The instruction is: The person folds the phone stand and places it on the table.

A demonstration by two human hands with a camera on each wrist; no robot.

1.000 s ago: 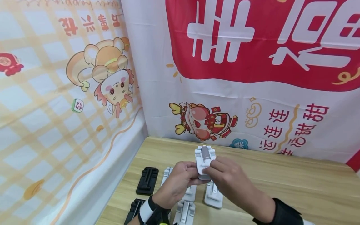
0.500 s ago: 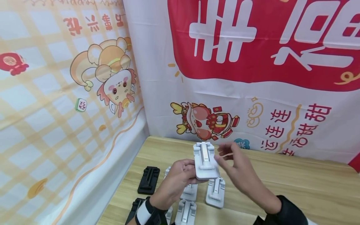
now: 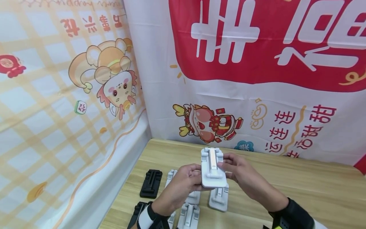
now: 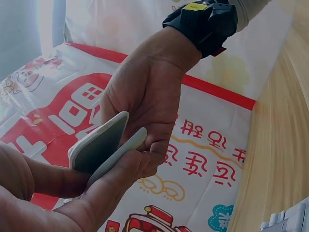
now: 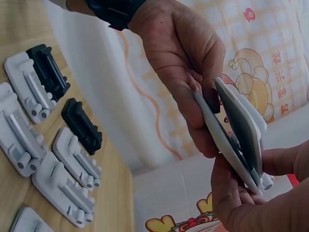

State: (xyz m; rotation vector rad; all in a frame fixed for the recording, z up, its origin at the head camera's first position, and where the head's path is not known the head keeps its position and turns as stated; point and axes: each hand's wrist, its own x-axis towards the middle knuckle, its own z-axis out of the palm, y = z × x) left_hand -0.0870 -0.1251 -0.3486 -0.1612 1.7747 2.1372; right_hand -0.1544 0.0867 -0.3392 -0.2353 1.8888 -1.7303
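A white folding phone stand (image 3: pixel 213 175) is up above the table, held between both hands. My left hand (image 3: pixel 183 184) grips it from the left, its fingers partly hidden behind the stand. From the right, my right hand (image 3: pixel 243 171) pinches the stand's side, thumb on the front. Seen edge-on in the right wrist view, the stand (image 5: pixel 236 135) has its two plates apart in a narrow V, with dark pads facing inward. In that view a left-hand finger reaches between the plates. The left wrist view also shows the gap in the stand (image 4: pixel 99 145).
Below the hands, several more folded white phone stands (image 3: pixel 218 198) lie on the wooden table (image 3: pixel 300 184). Black ones (image 3: pixel 151 183) lie at the left. Printed cloth walls (image 3: pixel 160 79) stand behind and to the left.
Half a second ago my right hand was off the stand, to its right; now it holds the stand's right side. The stand has shifted slightly right and down since then.
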